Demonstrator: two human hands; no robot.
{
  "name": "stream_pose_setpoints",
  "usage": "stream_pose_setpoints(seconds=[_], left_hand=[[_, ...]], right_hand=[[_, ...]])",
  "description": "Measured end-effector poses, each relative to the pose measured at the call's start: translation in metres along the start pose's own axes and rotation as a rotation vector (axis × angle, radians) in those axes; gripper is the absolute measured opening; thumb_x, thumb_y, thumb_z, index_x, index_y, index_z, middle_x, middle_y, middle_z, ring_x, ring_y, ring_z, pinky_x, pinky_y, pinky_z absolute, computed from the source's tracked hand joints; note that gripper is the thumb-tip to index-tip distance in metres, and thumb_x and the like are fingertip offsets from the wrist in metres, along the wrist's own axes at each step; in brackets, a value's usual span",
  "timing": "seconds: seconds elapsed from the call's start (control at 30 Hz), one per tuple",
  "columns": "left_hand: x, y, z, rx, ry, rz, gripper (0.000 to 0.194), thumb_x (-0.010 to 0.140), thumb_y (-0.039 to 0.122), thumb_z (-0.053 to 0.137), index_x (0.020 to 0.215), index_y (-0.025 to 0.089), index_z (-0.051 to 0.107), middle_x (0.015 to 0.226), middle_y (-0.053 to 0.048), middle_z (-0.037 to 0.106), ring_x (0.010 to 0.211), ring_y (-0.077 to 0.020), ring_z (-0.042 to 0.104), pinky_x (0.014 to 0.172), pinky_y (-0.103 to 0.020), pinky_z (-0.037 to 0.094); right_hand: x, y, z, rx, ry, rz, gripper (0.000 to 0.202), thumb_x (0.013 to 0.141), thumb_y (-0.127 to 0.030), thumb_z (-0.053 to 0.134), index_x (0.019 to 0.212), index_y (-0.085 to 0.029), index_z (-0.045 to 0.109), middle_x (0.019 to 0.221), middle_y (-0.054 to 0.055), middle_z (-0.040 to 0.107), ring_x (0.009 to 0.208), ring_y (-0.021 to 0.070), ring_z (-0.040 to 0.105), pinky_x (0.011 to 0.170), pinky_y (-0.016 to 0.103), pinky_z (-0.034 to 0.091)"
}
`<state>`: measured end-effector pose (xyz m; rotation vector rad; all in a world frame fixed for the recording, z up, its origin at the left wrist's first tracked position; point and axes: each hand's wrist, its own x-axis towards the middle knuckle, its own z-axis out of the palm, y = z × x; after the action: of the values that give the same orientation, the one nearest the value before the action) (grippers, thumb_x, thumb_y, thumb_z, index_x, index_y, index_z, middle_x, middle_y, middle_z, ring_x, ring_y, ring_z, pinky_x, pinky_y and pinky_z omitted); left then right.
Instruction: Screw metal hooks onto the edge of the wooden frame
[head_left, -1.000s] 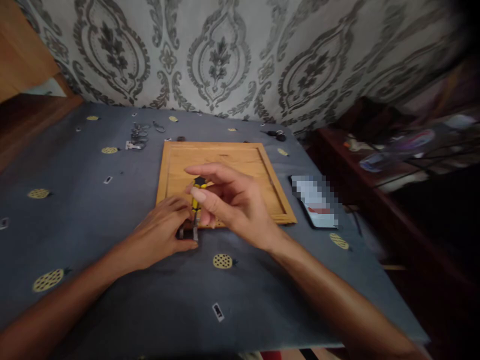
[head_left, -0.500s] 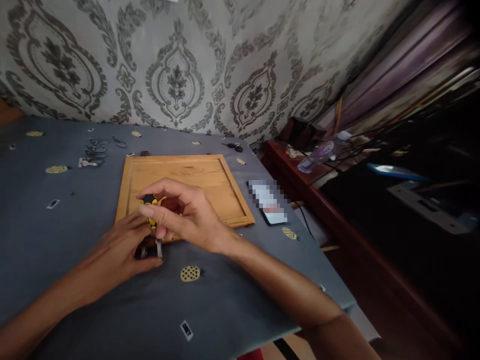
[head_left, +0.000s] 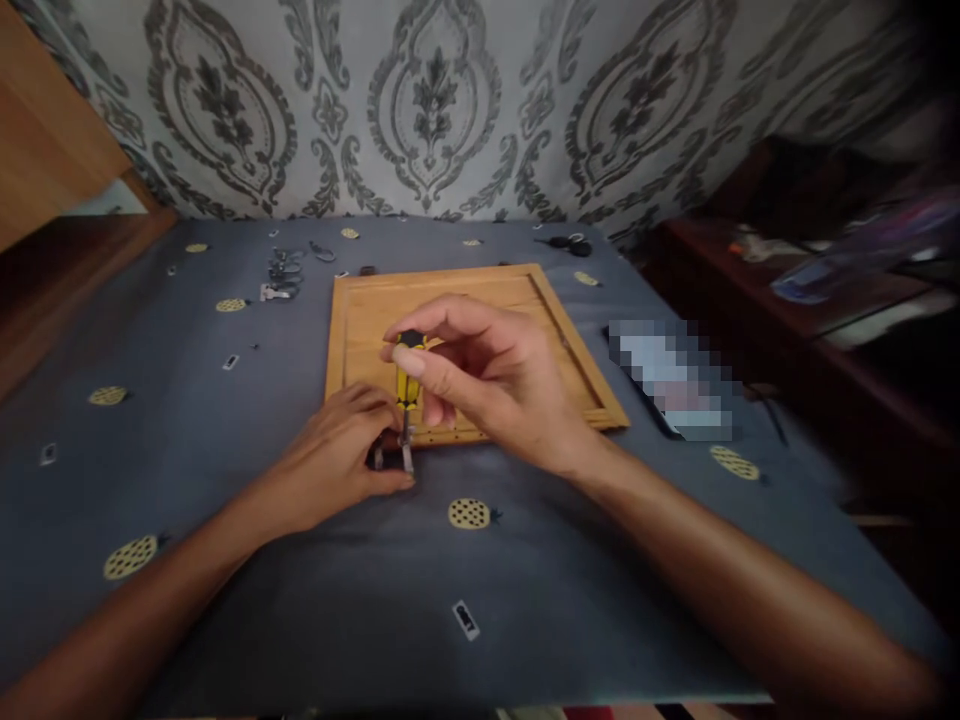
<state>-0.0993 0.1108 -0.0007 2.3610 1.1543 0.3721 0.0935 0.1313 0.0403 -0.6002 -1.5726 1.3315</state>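
My right hand (head_left: 499, 375) grips a short screwdriver (head_left: 409, 375) with a yellow and black handle, thumb and fingers around its upper part. The screwdriver stands nearly upright, its shaft pointing down at a small metal hinge (head_left: 407, 457). At the near left edge of a framed wooden panel (head_left: 592, 400), my left hand (head_left: 337, 455) holds this hinge, with the thumb below it and the fingers over the panel's edge. Those fingers partly hide the hinge. Whether the screwdriver's tip sits in a screw is too small to tell.
Several metal hinges (head_left: 281, 275) lie at the back left of the cloth-covered table (head_left: 247, 640). A phone (head_left: 667, 385) lies to the panel's right, and a black-handled item (head_left: 570, 244) behind it. A plastic bottle (head_left: 810, 275) rests on a dark red surface at the right.
The view has swung, so the table and both hands appear farther right. The screwdriver's shaft shows more plainly now. Both hands keep their holds on the screwdriver and the hinge.
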Motion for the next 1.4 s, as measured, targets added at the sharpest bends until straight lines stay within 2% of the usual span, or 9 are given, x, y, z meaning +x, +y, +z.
stream_pose_setpoints(seconds=[0.1, 0.23, 0.4, 0.63, 0.83, 1.03, 1.13, 1.23, 1.4], left_hand=[[-0.004, -0.001, 0.003, -0.013, 0.012, -0.003, 0.016, 0.082, 0.030, 0.078, 0.091, 0.021, 0.069, 0.107, -0.005, 0.069, 0.109, -0.0301, 0.061, 0.094, -0.045, 0.050], [-0.006, -0.010, 0.012, 0.003, 0.085, 0.002, 0.019, 0.085, 0.029, 0.072, 0.103, 0.023, 0.070, 0.120, -0.006, 0.067, 0.115, -0.0301, 0.059, 0.098, -0.045, 0.049], [-0.005, -0.018, 0.018, 0.027, 0.083, 0.012, 0.018, 0.083, 0.033, 0.073, 0.098, 0.023, 0.070, 0.119, -0.007, 0.069, 0.113, -0.0313, 0.060, 0.096, -0.046, 0.050], [-0.006, -0.019, 0.018, 0.050, 0.114, 0.014, 0.019, 0.082, 0.031, 0.072, 0.099, 0.024, 0.072, 0.116, -0.005, 0.069, 0.111, -0.0290, 0.061, 0.091, -0.040, 0.053], [-0.005, -0.019, 0.020, 0.049, 0.147, 0.030, 0.017, 0.081, 0.030, 0.071, 0.096, 0.024, 0.072, 0.112, -0.005, 0.070, 0.107, -0.0279, 0.063, 0.089, -0.039, 0.054], [-0.005, -0.017, 0.019, 0.054, 0.147, 0.014, 0.023, 0.080, 0.029, 0.073, 0.103, 0.026, 0.072, 0.117, -0.004, 0.069, 0.108, -0.0277, 0.063, 0.090, -0.040, 0.055], [-0.006, -0.017, 0.019, 0.046, 0.155, 0.020, 0.025, 0.080, 0.028, 0.073, 0.105, 0.026, 0.072, 0.122, -0.004, 0.068, 0.114, -0.0279, 0.063, 0.095, -0.040, 0.054], [-0.006, -0.019, 0.021, 0.055, 0.154, 0.030, 0.025, 0.081, 0.028, 0.073, 0.106, 0.026, 0.072, 0.122, -0.004, 0.068, 0.115, -0.0282, 0.062, 0.096, -0.041, 0.054], [-0.005, -0.019, 0.021, 0.036, 0.148, 0.014, 0.019, 0.081, 0.030, 0.070, 0.099, 0.025, 0.072, 0.120, -0.004, 0.070, 0.112, -0.0297, 0.063, 0.092, -0.041, 0.055]], right_hand=[[0.000, -0.001, 0.002, 0.078, -0.029, -0.002, 0.025, 0.088, -0.032, 0.075, 0.098, -0.015, 0.061, 0.069, -0.007, 0.054, 0.050, 0.0039, 0.057, 0.045, 0.014, 0.047], [-0.001, 0.002, 0.001, 0.085, -0.053, -0.001, 0.019, 0.090, -0.025, 0.070, 0.103, -0.016, 0.061, 0.072, -0.008, 0.052, 0.052, 0.0022, 0.056, 0.049, 0.014, 0.049], [-0.003, 0.001, 0.001, 0.045, -0.066, -0.012, 0.025, 0.094, -0.026, 0.065, 0.116, -0.014, 0.063, 0.067, -0.008, 0.052, 0.054, 0.0038, 0.058, 0.052, 0.015, 0.049], [-0.005, -0.007, 0.002, -0.031, -0.018, 0.042, 0.010, 0.091, -0.025, 0.068, 0.098, -0.021, 0.063, 0.064, -0.007, 0.053, 0.051, 0.0061, 0.053, 0.048, 0.019, 0.044], [-0.005, -0.009, 0.001, -0.018, -0.049, 0.108, 0.026, 0.085, -0.038, 0.078, 0.100, -0.023, 0.062, 0.068, -0.006, 0.057, 0.054, 0.0082, 0.056, 0.049, 0.021, 0.046], [-0.007, -0.007, -0.001, -0.057, -0.054, 0.125, 0.031, 0.091, -0.039, 0.070, 0.116, -0.021, 0.066, 0.067, -0.005, 0.055, 0.057, 0.0092, 0.057, 0.052, 0.022, 0.048], [-0.007, -0.007, -0.001, -0.065, -0.068, 0.074, 0.025, 0.093, -0.035, 0.066, 0.111, -0.019, 0.067, 0.068, -0.005, 0.056, 0.056, 0.0082, 0.057, 0.051, 0.021, 0.047], [-0.006, -0.010, 0.000, -0.069, -0.061, 0.095, 0.020, 0.092, -0.034, 0.068, 0.106, -0.020, 0.065, 0.067, -0.006, 0.055, 0.055, 0.0073, 0.056, 0.051, 0.020, 0.045], [-0.006, -0.013, 0.001, -0.016, -0.050, 0.133, 0.031, 0.082, -0.043, 0.080, 0.097, -0.021, 0.063, 0.064, -0.006, 0.056, 0.053, 0.0076, 0.054, 0.048, 0.020, 0.045]])
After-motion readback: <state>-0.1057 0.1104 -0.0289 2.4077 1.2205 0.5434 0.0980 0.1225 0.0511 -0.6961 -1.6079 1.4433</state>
